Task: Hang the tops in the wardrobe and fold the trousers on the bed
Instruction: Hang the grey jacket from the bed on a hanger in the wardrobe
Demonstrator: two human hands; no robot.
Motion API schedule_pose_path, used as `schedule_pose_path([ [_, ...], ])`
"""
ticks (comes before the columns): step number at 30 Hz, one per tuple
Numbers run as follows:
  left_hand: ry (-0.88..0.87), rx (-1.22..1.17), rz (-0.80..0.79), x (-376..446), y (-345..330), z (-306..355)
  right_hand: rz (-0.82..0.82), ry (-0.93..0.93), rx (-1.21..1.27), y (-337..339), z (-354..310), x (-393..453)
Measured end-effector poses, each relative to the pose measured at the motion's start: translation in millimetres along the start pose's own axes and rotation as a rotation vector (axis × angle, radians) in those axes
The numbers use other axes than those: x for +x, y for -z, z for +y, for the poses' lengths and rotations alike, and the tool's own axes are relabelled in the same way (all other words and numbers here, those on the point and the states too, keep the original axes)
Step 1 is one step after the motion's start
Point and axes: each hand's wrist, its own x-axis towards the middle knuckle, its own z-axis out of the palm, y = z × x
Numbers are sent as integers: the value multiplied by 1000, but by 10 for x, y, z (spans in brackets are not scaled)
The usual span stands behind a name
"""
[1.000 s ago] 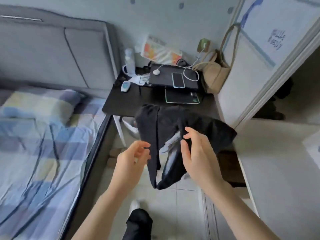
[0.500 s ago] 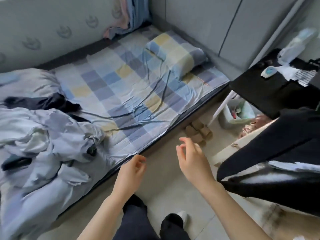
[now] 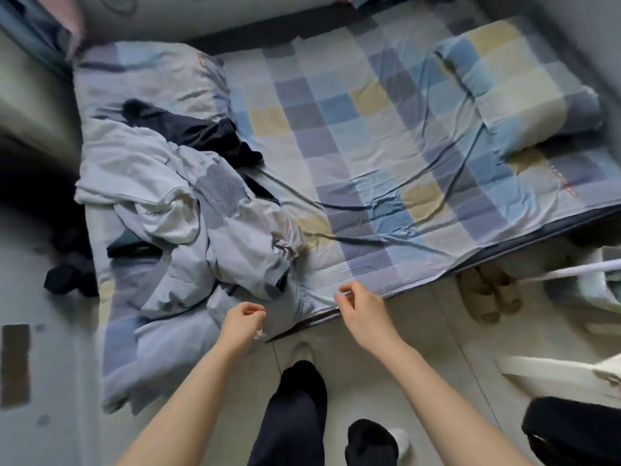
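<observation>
1. Left hand (image 3: 242,322) and right hand (image 3: 360,309): apart, both empty, fingers loosely curled, poised over the near edge of the bed (image 3: 386,237). Judged as a reach for the next garment.
2. Just beyond the left hand: heap of pale grey-blue clothes (image 3: 201,210), crumpled, lying on the bed's left part. Tops or trousers not told apart from here.
3. Behind the heap: dark garment (image 3: 198,132), partly tucked under the pale cloth.
4. Further right: checked sheet, wrinkled; likely kept free as folding room. Pillow (image 3: 524,95) in the same check at the far right.
5. On the floor by the bed edge: pair of slippers (image 3: 490,294).
6. Against half a second ago: view swung left and down; heap now dead ahead rather than off to the left; hands now at the bed edge, previously short of it over the floor. A second ago: facing a dark desk, black garment at the fingers; now nothing gripped.
</observation>
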Motion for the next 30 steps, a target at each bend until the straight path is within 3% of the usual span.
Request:
schedule_pose_path([
  [5, 271, -293, 69, 877, 289, -78, -115, -98, 78, -543, -249, 891],
  [15, 447, -528, 82, 2100, 125, -393, -259, -323, 94, -1555, -332, 2140],
  [18, 464, -699, 52, 2318, -22, -455, -257, -480, 264, -1760, -354, 2321],
  [21, 403, -814, 139, 2407, -177, -414, -225, -598, 558, -1893, -381, 2377],
  [24, 282, -773, 281, 2332, -177, -216, -203, -521, 590, -1857, -503, 2294],
  [30, 3, -666, 473, 1680, 260, 281, -120, -94, 374, -1296, -892, 1749],
])
